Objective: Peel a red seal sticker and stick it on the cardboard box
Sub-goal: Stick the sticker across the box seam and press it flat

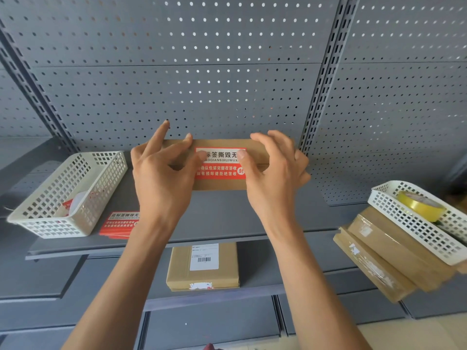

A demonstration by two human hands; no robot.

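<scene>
A flat cardboard box [219, 184] stands on its edge on the grey shelf [222, 215], against the pegboard. A red seal sticker [219, 164] with white writing lies across its front seam. My left hand [161, 173] grips the box's left end, thumb pressing the sticker's left edge, index finger raised. My right hand [274, 170] holds the right end, thumb on the sticker's right edge. A stack of red seal stickers [118, 224] lies on the shelf at the left, partly hidden by my left forearm.
A white basket [70, 195] with a sticker roll sits left. On the lower shelf lies a labelled cardboard box [203, 266]. At right, stacked boxes [384, 258] carry a white basket [417, 223] holding yellow tape [420, 205]. Grey pegboard [202, 72] behind.
</scene>
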